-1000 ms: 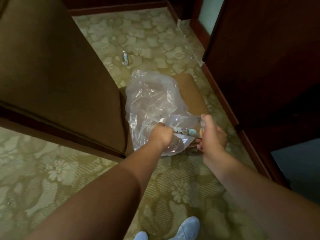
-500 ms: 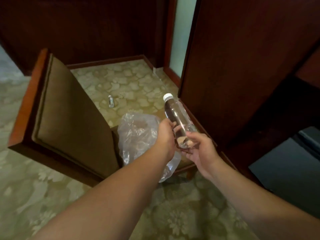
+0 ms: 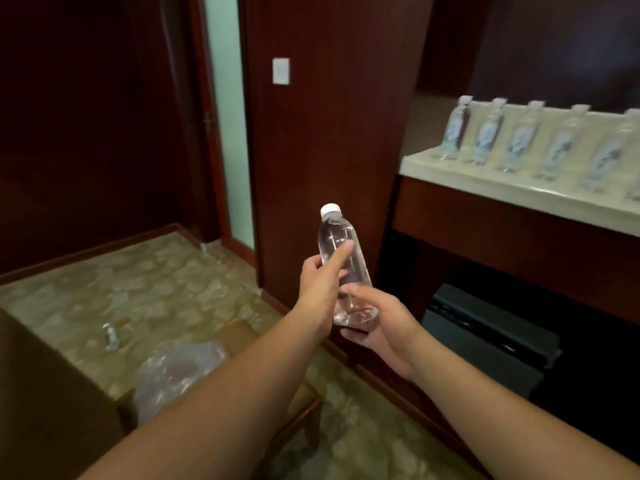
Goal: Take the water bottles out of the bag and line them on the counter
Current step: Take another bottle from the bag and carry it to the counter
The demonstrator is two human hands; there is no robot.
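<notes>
- Water bottle (image 3: 341, 268) upright, mid-air, both hands gripping: left hand (image 3: 320, 289) round its middle, right hand (image 3: 375, 318) cupping base.
- Plastic bag (image 3: 173, 379) on chair (image 3: 52, 410).
- Bottle row (image 3: 523, 140) lined on counter (image 3: 485, 183), w/ caps up.

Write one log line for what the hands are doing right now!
step: carrying | bottle: upright, out of bag | left hand: on its side | right hand: under base | counter: bottles in a row

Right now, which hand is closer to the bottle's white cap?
Left. The left hand grips the held bottle mid-body, a finger reaching up toward the white cap. The right hand cups the bottom, farther away.
</notes>
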